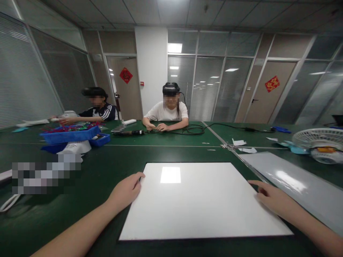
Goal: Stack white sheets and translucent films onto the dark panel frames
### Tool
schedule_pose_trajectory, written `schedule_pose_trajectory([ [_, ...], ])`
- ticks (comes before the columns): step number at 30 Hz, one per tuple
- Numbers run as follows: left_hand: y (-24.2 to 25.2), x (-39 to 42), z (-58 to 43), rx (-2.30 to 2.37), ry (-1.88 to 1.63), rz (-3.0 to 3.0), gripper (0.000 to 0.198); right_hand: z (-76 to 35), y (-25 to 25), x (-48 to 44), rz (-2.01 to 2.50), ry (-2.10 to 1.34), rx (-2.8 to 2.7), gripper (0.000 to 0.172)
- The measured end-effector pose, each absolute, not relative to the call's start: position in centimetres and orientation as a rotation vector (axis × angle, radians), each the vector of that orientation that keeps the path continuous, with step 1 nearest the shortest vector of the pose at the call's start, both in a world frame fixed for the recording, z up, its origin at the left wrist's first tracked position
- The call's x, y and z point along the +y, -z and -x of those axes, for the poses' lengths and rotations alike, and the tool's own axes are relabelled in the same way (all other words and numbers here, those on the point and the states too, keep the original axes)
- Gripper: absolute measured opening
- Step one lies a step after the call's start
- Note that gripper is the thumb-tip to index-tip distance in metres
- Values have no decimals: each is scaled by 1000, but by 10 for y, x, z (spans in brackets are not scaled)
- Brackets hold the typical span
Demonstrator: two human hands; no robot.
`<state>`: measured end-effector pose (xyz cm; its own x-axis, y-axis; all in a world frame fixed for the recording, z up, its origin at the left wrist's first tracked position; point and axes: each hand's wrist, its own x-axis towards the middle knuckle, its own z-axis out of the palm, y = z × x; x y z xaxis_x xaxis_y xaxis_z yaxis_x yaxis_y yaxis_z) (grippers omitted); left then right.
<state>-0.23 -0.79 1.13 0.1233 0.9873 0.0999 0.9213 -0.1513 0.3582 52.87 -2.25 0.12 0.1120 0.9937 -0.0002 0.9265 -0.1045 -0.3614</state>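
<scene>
A large white board (203, 203) lies flat on the green table (107, 171) right in front of me. My left hand (125, 191) rests at its left edge with fingers curled and the thumb tip touching the board's rim. My right hand (270, 200) sits at the board's right edge, fingers loosely bent and a fingertip pointing onto the board. Neither hand lifts the board; whether the left pinches its edge is unclear.
A grey sheet (292, 184) lies to the right, a white fan (321, 144) behind it. Blue trays (71, 135) with colourful parts stand at far left. Two people sit across the table with cables (187, 130) and tools before them. Paper scraps (241, 144) lie mid-right.
</scene>
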Motion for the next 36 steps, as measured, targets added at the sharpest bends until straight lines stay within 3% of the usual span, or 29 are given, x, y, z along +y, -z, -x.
schedule_pose_trajectory([
  [36,-13,-6,4,1877,-446,-2145,37,-525,-19,-30,2171,-547,-1895,66],
])
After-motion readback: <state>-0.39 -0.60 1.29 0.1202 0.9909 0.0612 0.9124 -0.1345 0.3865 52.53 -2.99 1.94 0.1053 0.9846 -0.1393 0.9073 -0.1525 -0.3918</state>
